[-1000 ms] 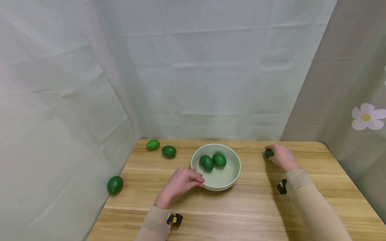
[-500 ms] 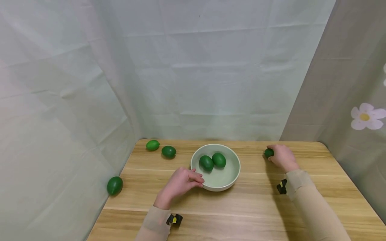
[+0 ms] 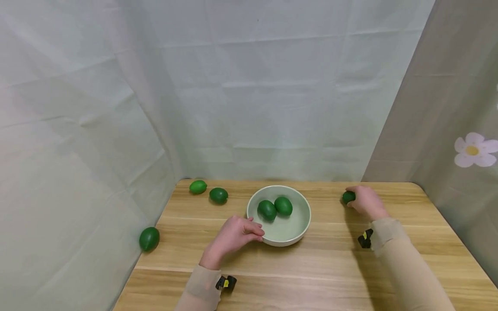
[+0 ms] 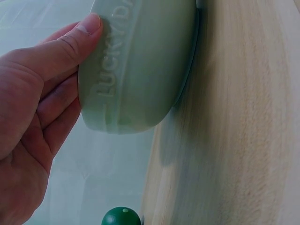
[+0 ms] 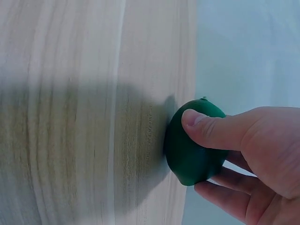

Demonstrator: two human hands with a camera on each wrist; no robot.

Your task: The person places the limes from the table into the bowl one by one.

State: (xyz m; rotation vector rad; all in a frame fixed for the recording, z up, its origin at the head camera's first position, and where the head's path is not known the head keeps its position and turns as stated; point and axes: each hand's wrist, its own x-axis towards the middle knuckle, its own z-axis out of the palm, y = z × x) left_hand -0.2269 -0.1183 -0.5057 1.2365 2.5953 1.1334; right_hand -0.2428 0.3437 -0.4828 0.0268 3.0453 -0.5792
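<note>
Left hand point(image 3: 235, 233) pinching the near-left rim of the bowl point(image 3: 289, 226), thumb outside, other fingertips partly hidden behind the wall; raised lettering runs out of the left wrist view. Far right, the right hand point(image 3: 367, 202) grips a dark lime point(image 5: 185, 154), hiding part of it; can't tell whether it touches the surface point(image 3: 307, 280). Inside the bowl, the left lime point(image 3: 266, 210) overlaps the right lime point(image 3: 283, 206) slightly, undersides hidden. Far left, a bright lime point(image 3: 198, 187) beside a darker lime point(image 3: 218, 196); nearer, an edge lime point(image 3: 149, 239) at the left edge. Both sleeves point(image 3: 414, 270) cut off.
</note>
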